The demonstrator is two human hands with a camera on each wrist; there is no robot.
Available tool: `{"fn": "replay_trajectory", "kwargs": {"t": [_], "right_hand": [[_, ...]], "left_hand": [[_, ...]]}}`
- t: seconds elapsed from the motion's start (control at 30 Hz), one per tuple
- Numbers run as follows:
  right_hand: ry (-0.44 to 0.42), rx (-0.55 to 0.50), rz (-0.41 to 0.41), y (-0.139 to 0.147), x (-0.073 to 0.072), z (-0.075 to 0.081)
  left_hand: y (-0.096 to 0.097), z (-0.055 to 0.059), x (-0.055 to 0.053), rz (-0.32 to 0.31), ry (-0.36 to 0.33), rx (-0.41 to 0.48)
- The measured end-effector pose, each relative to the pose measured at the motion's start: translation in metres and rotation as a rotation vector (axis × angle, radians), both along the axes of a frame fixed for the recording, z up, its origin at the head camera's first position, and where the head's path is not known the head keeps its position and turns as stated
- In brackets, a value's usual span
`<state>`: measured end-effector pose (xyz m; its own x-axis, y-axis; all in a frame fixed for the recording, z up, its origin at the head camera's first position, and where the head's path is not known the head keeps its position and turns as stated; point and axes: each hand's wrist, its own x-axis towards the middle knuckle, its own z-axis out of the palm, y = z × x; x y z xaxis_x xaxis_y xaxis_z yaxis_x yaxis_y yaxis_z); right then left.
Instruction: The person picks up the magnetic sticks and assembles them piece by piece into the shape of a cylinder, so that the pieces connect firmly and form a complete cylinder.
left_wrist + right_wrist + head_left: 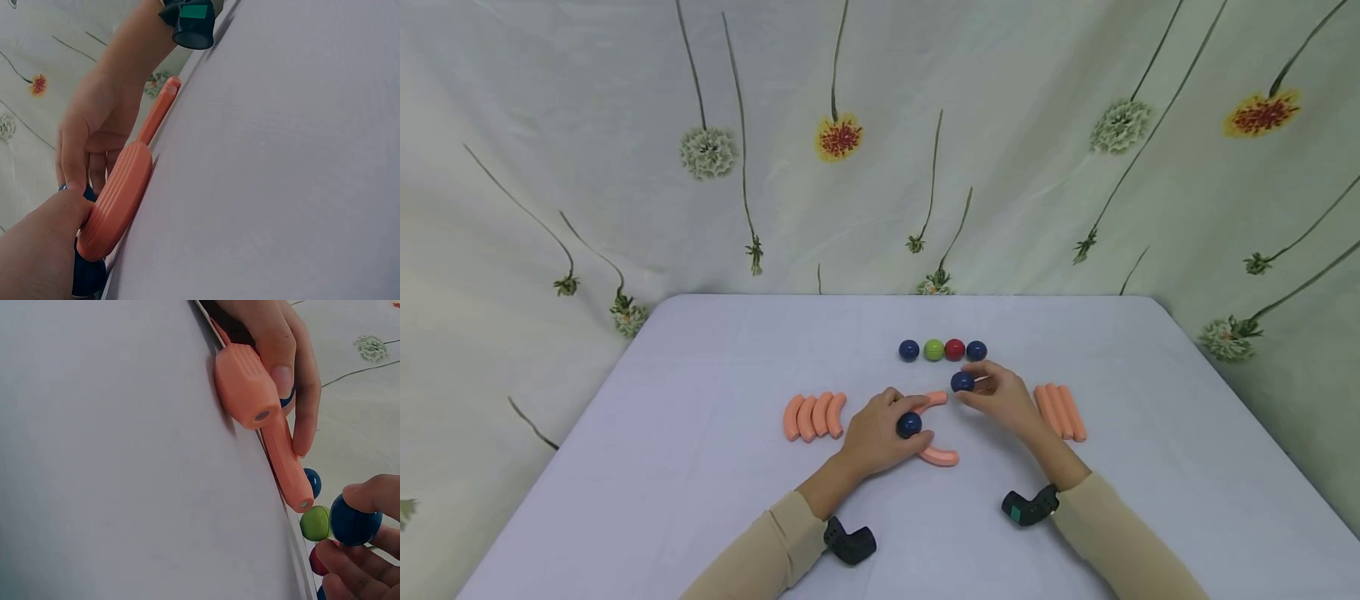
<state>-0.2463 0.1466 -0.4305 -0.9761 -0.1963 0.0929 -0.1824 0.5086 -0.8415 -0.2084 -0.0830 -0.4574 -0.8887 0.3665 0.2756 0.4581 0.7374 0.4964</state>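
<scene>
While the left hand (880, 433) pinches a dark blue ball (908, 424) between thumb and fingers, it rests on the curved orange piece (942, 456), which lies on the white table (700, 467). This piece is the landmark here: its arc bends from a near end just below the left hand to a far end beyond the knuckles, and its long axis runs away from the person. The right hand (1000, 398) pinches a second dark blue ball (962, 382) just beside the far end, so it is the nearer hand there. Beyond the piece stands a row of four balls (943, 350), blue, green, red, blue. Left of it lie four curved orange pieces (814, 415), right of it straight orange sticks (1060, 411). Nothing stands between the hands and the piece.
</scene>
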Motion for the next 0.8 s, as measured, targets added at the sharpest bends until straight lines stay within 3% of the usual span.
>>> {"fn": "replay_trajectory", "kwargs": {"t": [0.3, 0.8], "right_hand": [[-0.036, 0.015, -0.006, -0.003, 0.003, -0.005], [0.049, 0.015, 0.049, -0.001, 0.005, -0.015]], "left_hand": [[0.000, -0.002, 0.000, 0.008, -0.003, -0.014], [0.001, 0.000, 0.000, 0.010, 0.009, -0.017]]}}
